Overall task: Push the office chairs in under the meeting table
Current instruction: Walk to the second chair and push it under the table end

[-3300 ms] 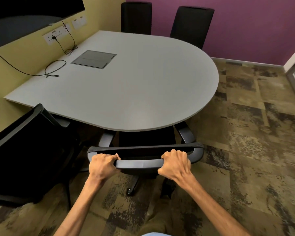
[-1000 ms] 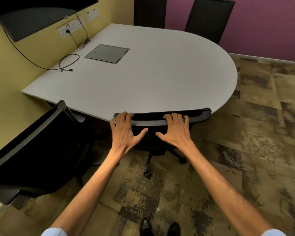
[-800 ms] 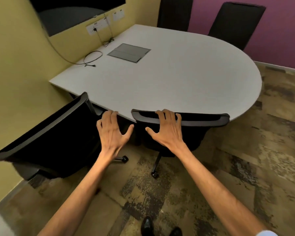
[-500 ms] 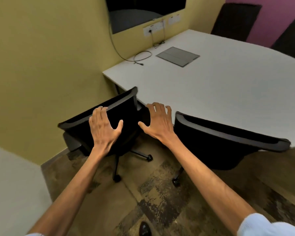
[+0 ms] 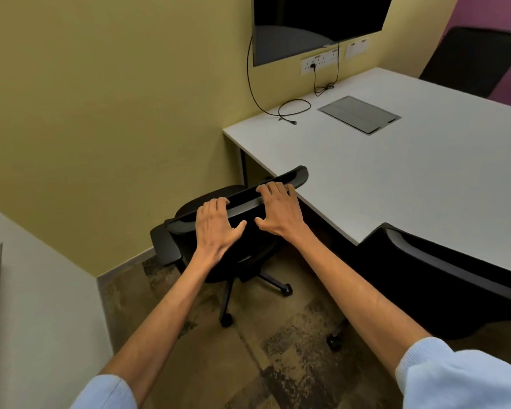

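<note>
both hands flat on the chair back, left hand (image 5: 216, 224) and right hand (image 5: 279, 212) with loose open grip, fingers draped over the office chair (image 5: 236, 202) top rail, chair angled at the desk (image 5: 396, 172) corner

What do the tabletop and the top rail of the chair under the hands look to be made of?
Tabletop: probably laminate over board, a matte light grey, evenly coloured with a thin square edge and no grain.
Chair top rail: likely moulded plastic, dark grey with rounded ends and a soft sheen.
Both the left hand and right hand rest on it, fingers spread.
</note>
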Demonstrator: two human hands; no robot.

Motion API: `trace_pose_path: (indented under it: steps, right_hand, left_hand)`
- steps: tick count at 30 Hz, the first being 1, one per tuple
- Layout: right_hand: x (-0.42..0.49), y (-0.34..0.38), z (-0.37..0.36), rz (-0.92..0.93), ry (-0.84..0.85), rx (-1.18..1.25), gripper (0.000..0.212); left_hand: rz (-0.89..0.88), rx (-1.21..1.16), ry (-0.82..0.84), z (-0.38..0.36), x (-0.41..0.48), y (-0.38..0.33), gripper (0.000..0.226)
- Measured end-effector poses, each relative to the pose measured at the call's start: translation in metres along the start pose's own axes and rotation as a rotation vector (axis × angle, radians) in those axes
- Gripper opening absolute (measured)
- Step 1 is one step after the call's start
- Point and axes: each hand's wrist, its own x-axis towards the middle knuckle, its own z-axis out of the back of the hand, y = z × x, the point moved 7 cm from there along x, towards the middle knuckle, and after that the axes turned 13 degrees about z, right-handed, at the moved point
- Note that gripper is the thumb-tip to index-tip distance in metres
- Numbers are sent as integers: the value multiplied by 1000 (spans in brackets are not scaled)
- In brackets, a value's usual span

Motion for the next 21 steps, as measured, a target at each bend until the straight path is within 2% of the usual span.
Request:
trace_pose_path:
  steps: [4,9,12,14,21]
  right_hand:
    - [24,-9,-21,5,99,-10,65]
    - [41,-27,-35,-34,191,-5,13]
    - [51,-28,-37,16,197,15,25]
    - [57,-30,-39,44,215,11,27]
    - [64,-26,-50,60,286,-38,21]
  left_hand:
    - [7,25,63,-14,17,4,53]
    - [36,92,119,-24,29,2,26]
    - [71,188,173,-35,31,5,13]
    - [75,228,149,-38,35,6,8]
    - [28,242,-44,-38,42,16,45]
